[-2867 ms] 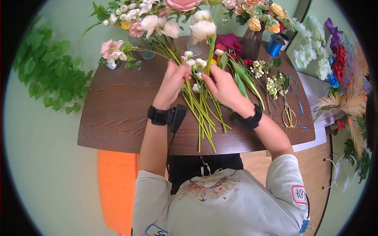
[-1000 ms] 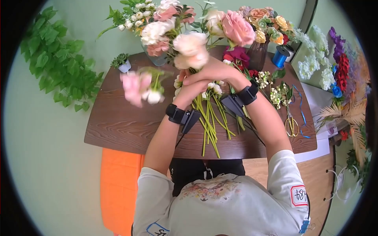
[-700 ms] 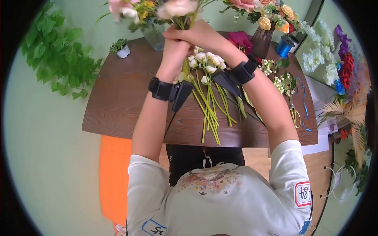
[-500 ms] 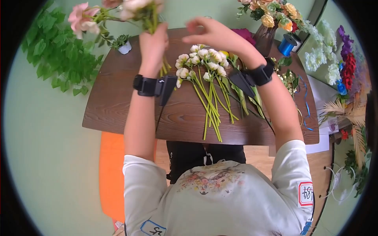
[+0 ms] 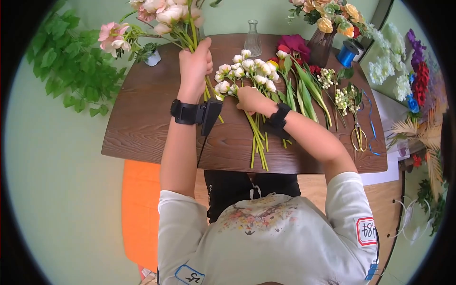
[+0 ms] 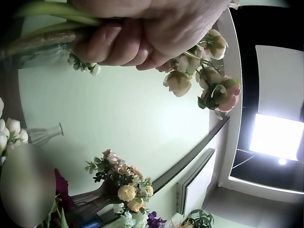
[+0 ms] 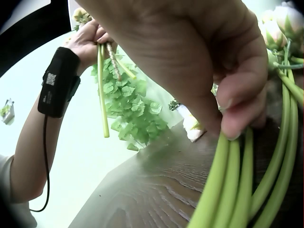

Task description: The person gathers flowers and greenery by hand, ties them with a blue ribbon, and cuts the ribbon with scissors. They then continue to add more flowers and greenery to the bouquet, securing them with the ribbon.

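Observation:
My left hand (image 5: 195, 66) grips a bouquet by its stems, raised over the back left of the table. Pink and white blooms (image 5: 171, 14) spread above the fist, and the cut stem ends (image 7: 103, 104) hang below it. On the table lies a bunch of white flowers (image 5: 238, 71) with long green stems (image 5: 259, 147). My right hand (image 5: 253, 100) is down at that bunch, just below the blooms. In the right wrist view its thumb and fingertips pinch several green stems (image 7: 232, 180). The lower stem ends point toward the table's front edge.
A clear glass vase (image 5: 253, 42) stands at the back of the table (image 5: 142, 128). Farther right are a dark vase (image 5: 320, 50) of flowers, a blue ribbon spool (image 5: 347, 54), tulip-like leafy stems (image 5: 306, 97), berry sprigs (image 5: 342, 99) and gold-handled scissors (image 5: 359, 138). A small potted plant (image 5: 152, 56) sits back left.
Both hands were together at the bouquet. The right hand has let go of it and moved down to the white flowers' stems; the left has carried the bouquet to the left.

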`<move>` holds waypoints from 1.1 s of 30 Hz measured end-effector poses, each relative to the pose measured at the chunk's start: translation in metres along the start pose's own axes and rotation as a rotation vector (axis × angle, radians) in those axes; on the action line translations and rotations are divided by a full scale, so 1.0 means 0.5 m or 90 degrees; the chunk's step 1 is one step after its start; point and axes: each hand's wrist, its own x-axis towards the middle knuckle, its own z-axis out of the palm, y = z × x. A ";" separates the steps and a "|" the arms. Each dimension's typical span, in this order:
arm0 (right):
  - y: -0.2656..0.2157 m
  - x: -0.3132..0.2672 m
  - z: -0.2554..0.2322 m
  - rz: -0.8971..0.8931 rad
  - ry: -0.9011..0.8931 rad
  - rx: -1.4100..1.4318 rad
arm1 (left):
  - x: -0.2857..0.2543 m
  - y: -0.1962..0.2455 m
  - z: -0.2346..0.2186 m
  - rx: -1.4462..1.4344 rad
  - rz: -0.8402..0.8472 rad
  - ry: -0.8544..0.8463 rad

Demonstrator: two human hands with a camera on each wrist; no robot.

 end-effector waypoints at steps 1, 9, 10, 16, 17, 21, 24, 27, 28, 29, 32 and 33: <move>0.009 0.010 0.001 -0.014 0.001 0.005 | -0.001 0.003 -0.001 -0.001 -0.007 0.002; 0.047 -0.008 -0.074 0.005 0.035 0.221 | 0.021 0.002 -0.039 -0.069 -0.001 0.037; 0.048 -0.016 -0.085 0.008 0.038 0.220 | 0.025 0.000 -0.043 -0.097 0.001 0.025; 0.013 -0.108 -0.177 -0.035 0.289 0.205 | 0.030 0.008 -0.033 -0.090 -0.015 -0.015; 0.022 -0.113 -0.171 -0.011 0.270 0.169 | 0.031 0.009 -0.027 -0.082 -0.027 -0.025; 0.054 -0.102 -0.117 0.109 0.134 0.016 | 0.041 0.006 -0.005 -0.087 -0.039 -0.052; 0.080 -0.088 -0.059 0.077 0.233 -0.082 | 0.052 -0.003 0.007 -0.108 -0.027 -0.078; 0.039 -0.091 -0.058 0.167 0.133 -0.152 | 0.060 -0.014 0.007 -0.121 -0.046 -0.098; 0.027 -0.090 -0.060 0.179 0.112 -0.164 | 0.063 -0.014 0.005 -0.107 -0.048 -0.099; 0.031 -0.080 -0.057 0.183 0.114 -0.166 | 0.067 -0.013 0.004 -0.093 -0.049 -0.100; 0.052 -0.045 -0.040 0.143 0.118 -0.173 | 0.077 -0.010 -0.016 -0.079 -0.039 -0.096; 0.055 -0.033 -0.041 0.162 0.119 -0.143 | 0.077 -0.005 -0.022 -0.074 -0.035 -0.090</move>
